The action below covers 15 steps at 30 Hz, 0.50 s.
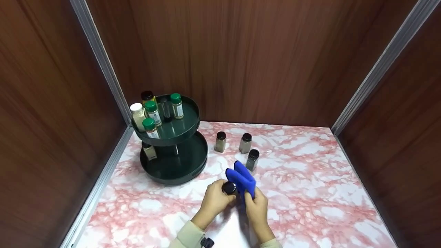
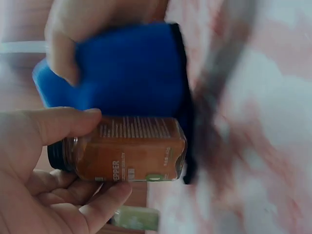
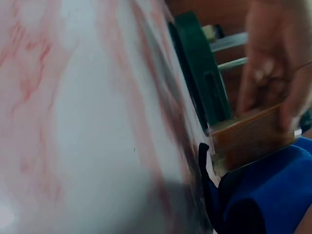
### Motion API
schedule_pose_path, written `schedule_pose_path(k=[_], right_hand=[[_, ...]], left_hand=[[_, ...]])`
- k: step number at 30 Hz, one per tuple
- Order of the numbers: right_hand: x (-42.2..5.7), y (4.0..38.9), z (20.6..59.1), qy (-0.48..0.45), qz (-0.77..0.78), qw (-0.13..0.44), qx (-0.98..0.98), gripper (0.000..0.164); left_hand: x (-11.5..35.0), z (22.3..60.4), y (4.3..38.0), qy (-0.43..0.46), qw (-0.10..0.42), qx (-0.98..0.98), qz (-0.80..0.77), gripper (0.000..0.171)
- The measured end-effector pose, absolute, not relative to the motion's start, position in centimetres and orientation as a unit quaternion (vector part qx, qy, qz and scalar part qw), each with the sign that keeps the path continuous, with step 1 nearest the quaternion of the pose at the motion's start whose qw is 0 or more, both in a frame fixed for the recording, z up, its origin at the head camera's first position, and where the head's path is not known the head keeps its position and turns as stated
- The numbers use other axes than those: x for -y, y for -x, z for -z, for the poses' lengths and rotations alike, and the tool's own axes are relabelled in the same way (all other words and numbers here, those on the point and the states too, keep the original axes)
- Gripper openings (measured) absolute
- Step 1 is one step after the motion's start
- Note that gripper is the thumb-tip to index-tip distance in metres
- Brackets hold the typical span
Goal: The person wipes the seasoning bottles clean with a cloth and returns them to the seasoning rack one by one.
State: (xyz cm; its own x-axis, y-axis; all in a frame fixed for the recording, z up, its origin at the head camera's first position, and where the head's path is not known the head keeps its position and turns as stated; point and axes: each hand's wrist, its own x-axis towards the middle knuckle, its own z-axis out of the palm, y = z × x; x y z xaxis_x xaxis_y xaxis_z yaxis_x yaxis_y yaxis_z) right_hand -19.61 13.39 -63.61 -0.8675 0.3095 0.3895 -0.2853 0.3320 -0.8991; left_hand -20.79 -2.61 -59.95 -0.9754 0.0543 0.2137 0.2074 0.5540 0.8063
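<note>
My left hand (image 1: 216, 197) grips a pepper jar (image 2: 129, 148) with a black cap (image 1: 229, 187). Orange-brown contents show through its clear sides, with printed lettering on them. Thumb on one side and fingers on the other hold it near the capped end in the left wrist view. A folded blue cloth (image 1: 243, 179) with dark edging is pinched in my right hand (image 1: 256, 206). That cloth lies right against the jar's side in the left wrist view. In the right wrist view the jar (image 3: 251, 141) appears beside the cloth (image 3: 273, 190), both blurred.
A two-tier dark green turntable rack (image 1: 172, 172) stands at the left. Its upper tier carries several jars, including a green-capped jar (image 1: 177, 106); a jar (image 1: 149, 151) sits below. Three black-capped jars stand on the marbled table, one (image 1: 252, 160) just beyond the cloth. Brown panels (image 1: 241, 62) enclose the table.
</note>
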Motion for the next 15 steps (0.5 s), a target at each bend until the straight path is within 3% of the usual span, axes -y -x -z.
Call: schedule_pose_path(k=[4, 7, 15], right_hand=[[-13.3, 18.9, 62.9, -0.034, -0.578, 0.244, 0.778, 0.015], [-13.3, 18.9, 62.6, -0.025, -0.674, 0.164, 0.719, 0.011], [-13.6, 19.7, 62.9, 0.062, -0.897, -0.019, 0.438, 0.028]], left_hand=[[2.4, 58.3, 19.6, 0.068, 0.089, 0.867, 0.485, 0.041], [2.1, 57.6, 18.9, 0.066, 0.092, 0.856, 0.504, 0.043], [1.7, 57.8, 18.2, 0.076, 0.102, 0.832, 0.541, 0.046]])
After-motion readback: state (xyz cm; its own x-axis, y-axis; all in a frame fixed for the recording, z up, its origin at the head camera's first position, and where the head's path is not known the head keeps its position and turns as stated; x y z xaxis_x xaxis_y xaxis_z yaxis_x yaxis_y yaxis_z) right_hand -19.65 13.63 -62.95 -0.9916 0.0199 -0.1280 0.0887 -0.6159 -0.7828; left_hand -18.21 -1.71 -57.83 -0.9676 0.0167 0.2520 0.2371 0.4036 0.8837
